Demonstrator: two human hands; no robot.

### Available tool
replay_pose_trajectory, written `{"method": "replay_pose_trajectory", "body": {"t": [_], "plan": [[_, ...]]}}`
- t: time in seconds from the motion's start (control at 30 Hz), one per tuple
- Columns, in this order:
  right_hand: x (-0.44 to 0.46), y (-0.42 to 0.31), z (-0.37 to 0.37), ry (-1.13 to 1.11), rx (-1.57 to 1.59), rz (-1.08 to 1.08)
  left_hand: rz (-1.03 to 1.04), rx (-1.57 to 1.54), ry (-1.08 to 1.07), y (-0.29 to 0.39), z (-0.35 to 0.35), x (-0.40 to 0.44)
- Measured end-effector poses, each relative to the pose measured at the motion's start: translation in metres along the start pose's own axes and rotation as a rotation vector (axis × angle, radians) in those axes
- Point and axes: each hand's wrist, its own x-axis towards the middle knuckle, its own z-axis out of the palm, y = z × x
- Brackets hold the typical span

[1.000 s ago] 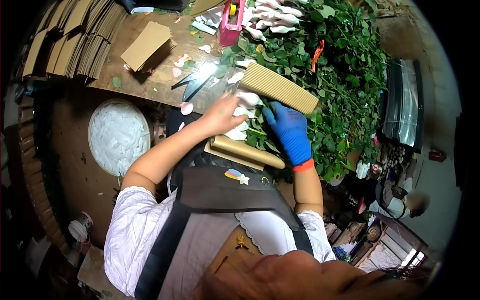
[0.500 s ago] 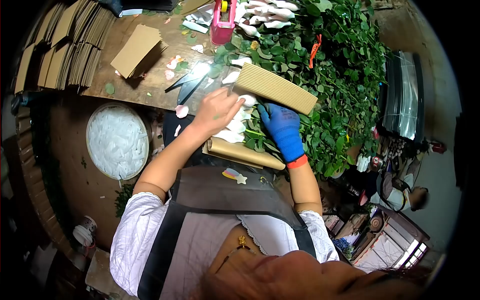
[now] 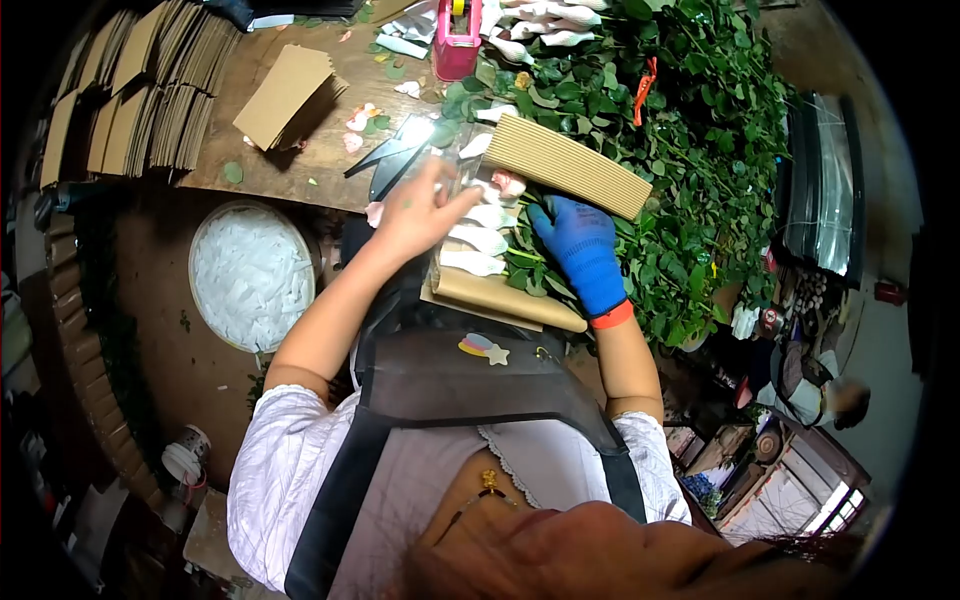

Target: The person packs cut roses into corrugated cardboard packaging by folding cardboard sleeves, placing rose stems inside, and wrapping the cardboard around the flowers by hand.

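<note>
My left hand point(image 3: 425, 205), bare and slightly blurred, is held with its fingers apart just left of a row of rose heads. Most of these heads are in white sleeves point(image 3: 480, 239); one pale pink rose point(image 3: 508, 183) shows bare petals. My right hand point(image 3: 580, 245), in a blue glove, is closed around the rose stems just right of that bloom; its fingertips are partly hidden by leaves. Above the glove lies a strip of corrugated cardboard point(image 3: 570, 166). Brown wrapping paper point(image 3: 510, 300) lies rolled along the near side of the sleeved roses.
Scissors point(image 3: 388, 160) lie on the wooden table point(image 3: 225, 140) beside fallen petals. Beyond are a pink tape dispenser point(image 3: 457, 45) and stacked cardboard point(image 3: 140, 90). Leafy stems point(image 3: 690, 170) cover the right side. A round tub of white pieces point(image 3: 250, 280) stands at left. Another person point(image 3: 805, 390) is at far right.
My left hand has drawn back to the left and its fingers have spread. The rose head it was touching, white before, now shows pink petals. My right hand stays at the stems.
</note>
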Motion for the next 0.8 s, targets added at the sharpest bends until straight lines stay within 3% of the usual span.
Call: {"method": "replay_pose_trajectory", "body": {"t": [0.03,0.13,0.27,0.33,0.4,0.47,0.6,0.63,0.77,0.8], "plan": [[-0.002,-0.001,0.006,0.052,-0.014,0.003,0.046,0.072,-0.054,-0.006,0.008,0.007],[0.001,-0.005,0.01,0.043,-0.12,0.029,0.294,-0.068,0.057,-0.023,0.031,0.019],[0.001,-0.008,0.006,0.042,-0.124,0.016,0.052,-0.417,0.185,-0.045,0.029,0.014],[0.001,-0.005,0.013,0.033,-0.114,0.027,0.269,-0.523,0.335,-0.051,-0.002,0.022],[0.002,0.0,0.011,-0.029,-0.065,0.006,0.173,-0.409,0.213,-0.036,-0.023,0.007],[-0.001,0.008,-0.002,-0.142,0.02,-0.033,0.082,-0.224,-0.049,-0.046,-0.025,0.002],[-0.01,-0.005,-0.006,-0.101,0.061,-0.013,0.198,0.02,-0.04,-0.004,-0.003,-0.007],[-0.009,-0.008,-0.003,-0.108,-0.005,0.006,0.318,0.065,-0.034,-0.016,0.01,0.0],[-0.012,-0.006,0.007,-0.011,-0.029,-0.015,0.287,-0.061,-0.017,-0.025,0.018,-0.006],[-0.011,-0.006,0.006,-0.036,-0.032,-0.004,0.178,-0.209,0.009,-0.029,0.017,-0.007]]}}
